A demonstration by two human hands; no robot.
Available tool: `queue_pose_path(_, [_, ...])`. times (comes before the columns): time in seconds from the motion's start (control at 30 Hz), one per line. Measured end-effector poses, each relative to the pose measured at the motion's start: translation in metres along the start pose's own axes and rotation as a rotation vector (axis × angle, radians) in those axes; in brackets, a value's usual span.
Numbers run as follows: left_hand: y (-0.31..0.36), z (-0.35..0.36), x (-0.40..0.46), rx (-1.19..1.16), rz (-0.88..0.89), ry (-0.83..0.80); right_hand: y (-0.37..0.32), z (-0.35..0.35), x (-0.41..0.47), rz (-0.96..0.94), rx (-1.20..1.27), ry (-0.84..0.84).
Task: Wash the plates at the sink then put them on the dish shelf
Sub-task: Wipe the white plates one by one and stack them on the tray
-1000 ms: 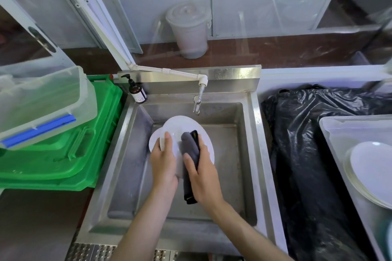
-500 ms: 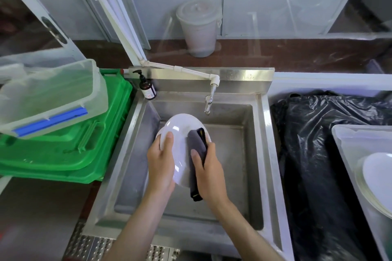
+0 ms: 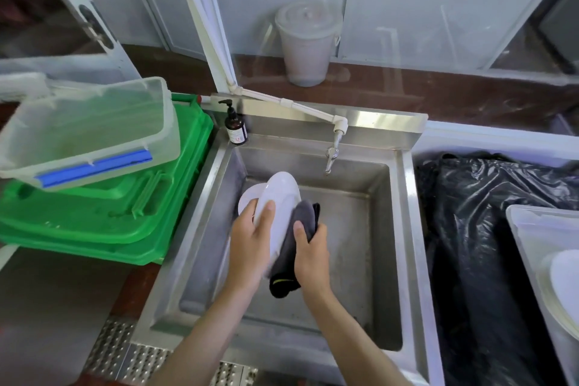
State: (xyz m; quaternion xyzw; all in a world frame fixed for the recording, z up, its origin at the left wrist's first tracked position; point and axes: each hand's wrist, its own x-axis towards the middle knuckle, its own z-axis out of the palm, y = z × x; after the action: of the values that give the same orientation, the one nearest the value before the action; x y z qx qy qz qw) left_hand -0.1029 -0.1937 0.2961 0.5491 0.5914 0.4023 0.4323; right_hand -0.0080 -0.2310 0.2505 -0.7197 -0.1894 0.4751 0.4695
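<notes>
While a white plate [image 3: 280, 197] is held tilted on edge over the stainless steel sink [image 3: 351, 229], it is gripped at its left rim by the left hand [image 3: 252, 244], the thumb laid across its face and the fingers curled behind it. A dark grey cloth [image 3: 297, 241] is pressed against the right side of the plate by the right hand [image 3: 310, 252], whose thumb and fingers are closed round the cloth; the lower end of the cloth hangs free below the hand. A second white plate [image 3: 247, 197] is seen just behind and to the left of the held one, low in the basin; whether the two touch cannot be told. A metal tap [image 3: 331, 155] fed by a white pipe [image 3: 291, 105] is mounted above the back of the basin, and a brown pump bottle [image 3: 235, 127] is stood on the sink's back left corner. To the left, a clear plastic tub [image 3: 91, 128] with a blue clip is rested on stacked green crates [image 3: 125, 213]. To the right, black plastic sheeting [image 3: 485, 229] is spread beside the sink, and more white plates [image 3: 564, 285] are stacked in a pale tray [image 3: 526, 229] at the frame's edge. A lidded white bucket [image 3: 308, 41] is stood on the floor beyond the glass.
</notes>
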Motion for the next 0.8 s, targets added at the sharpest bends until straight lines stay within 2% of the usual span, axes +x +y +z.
queue_pose_path(0.13, [-0.006,0.002,-0.009,0.062,0.067,-0.161,-0.015,0.014,0.002,0.168,0.246,-0.061])
queue_pose_path(0.23, [-0.009,-0.002,-0.008,0.134,0.153,-0.262,-0.026,0.012,0.003,0.194,0.419,-0.172])
queue_pose_path(0.33, [-0.009,-0.013,0.002,0.237,0.245,-0.405,-0.027,0.005,0.003,0.161,0.470,-0.250])
queue_pose_path(0.4, [-0.012,-0.022,0.010,0.262,0.241,-0.535,-0.025,0.003,0.003,0.165,0.460,-0.280])
queue_pose_path(0.53, [-0.024,-0.038,0.030,0.343,0.232,-0.697,-0.013,0.005,0.000,0.247,0.417,-0.219])
queue_pose_path(0.6, [-0.036,-0.044,0.046,0.362,0.289,-0.624,-0.003,0.005,-0.002,0.241,0.451,-0.140])
queue_pose_path(0.67, [-0.051,-0.050,0.066,0.467,0.365,-0.405,0.002,0.003,-0.003,0.200,0.436,-0.077])
queue_pose_path(0.7, [-0.058,-0.053,0.075,0.501,0.348,-0.282,0.001,0.002,-0.006,0.167,0.423,-0.079])
queue_pose_path(0.73, [-0.065,-0.057,0.083,0.474,0.274,-0.188,0.000,0.002,-0.008,0.131,0.411,-0.085])
queue_pose_path(0.8, [-0.065,-0.066,0.090,0.203,-0.122,-0.160,-0.002,0.002,-0.014,0.078,0.379,-0.069])
